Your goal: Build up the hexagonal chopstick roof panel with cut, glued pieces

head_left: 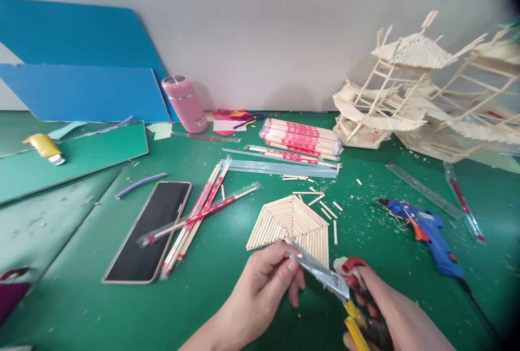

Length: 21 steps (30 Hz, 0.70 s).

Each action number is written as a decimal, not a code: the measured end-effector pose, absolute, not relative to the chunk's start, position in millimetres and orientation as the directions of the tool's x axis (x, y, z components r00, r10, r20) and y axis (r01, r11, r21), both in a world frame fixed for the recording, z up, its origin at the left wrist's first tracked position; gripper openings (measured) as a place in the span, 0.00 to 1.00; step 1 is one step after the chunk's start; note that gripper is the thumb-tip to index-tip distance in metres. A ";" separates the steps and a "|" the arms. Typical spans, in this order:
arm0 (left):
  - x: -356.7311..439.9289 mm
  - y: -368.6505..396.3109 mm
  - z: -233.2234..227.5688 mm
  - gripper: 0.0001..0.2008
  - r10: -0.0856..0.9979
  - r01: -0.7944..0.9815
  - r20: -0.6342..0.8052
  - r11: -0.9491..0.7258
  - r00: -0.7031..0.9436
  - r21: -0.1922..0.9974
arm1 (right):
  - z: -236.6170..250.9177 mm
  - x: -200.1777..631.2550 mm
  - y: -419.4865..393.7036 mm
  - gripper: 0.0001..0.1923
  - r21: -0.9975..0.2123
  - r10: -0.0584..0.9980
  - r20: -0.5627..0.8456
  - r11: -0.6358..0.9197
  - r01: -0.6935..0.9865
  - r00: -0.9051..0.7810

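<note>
My right hand [390, 313] grips a pair of scissors [325, 275] with red and yellow handles; the blades point up and left. My left hand [264, 286] pinches something small at the blade tips, too small to make out. Just beyond both hands lies a fan-shaped panel of glued wooden sticks [292, 223] on the green table [81, 297]. Short cut stick pieces [325, 205] and shavings are scattered around the panel.
A phone [150, 232] lies face up at left beside wrapped chopsticks [203, 210]. A chopstick pack [300, 137], pink bottle [184, 103], blue glue gun [426, 232], clear ruler [422, 191], stick-built pavilion models [406, 91], blue boards [81, 69] and a yellow knife [44, 146] surround the work area.
</note>
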<state>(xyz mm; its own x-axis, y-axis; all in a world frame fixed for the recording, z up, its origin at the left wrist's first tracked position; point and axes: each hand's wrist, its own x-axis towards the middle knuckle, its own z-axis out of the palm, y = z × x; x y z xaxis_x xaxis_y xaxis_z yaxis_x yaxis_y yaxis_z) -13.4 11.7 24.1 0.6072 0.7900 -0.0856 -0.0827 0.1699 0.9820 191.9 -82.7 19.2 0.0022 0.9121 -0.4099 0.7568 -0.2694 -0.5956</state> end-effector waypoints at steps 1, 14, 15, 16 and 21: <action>-13.4 11.7 24.3 0.15 0.788 -0.080 -0.091 0.175 0.609 0.981 | 19.5 191.2 -82.6 0.34 -0.591 0.910 -0.414 -0.273 0.759 0.006; -15.4 12.5 17.7 0.13 0.757 -0.161 -0.126 0.293 0.641 0.942 | 26.3 185.5 -78.9 0.28 -0.687 0.968 -0.250 -0.158 0.709 -0.027; -15.4 12.8 17.7 0.13 0.758 -0.163 -0.126 0.295 0.640 0.942 | 26.8 185.0 -78.5 0.27 -0.687 0.969 -0.247 -0.156 0.710 -0.025; -15.4 13.1 17.9 0.13 0.757 -0.161 -0.129 0.296 0.641 0.941 | 27.4 184.6 -78.4 0.27 -0.686 0.970 -0.243 -0.154 0.711 -0.024; -16.0 13.3 20.4 0.13 0.745 -0.145 -0.130 0.292 0.654 0.945 | 29.7 184.4 -79.5 0.27 -0.678 0.972 -0.234 -0.147 0.720 -0.022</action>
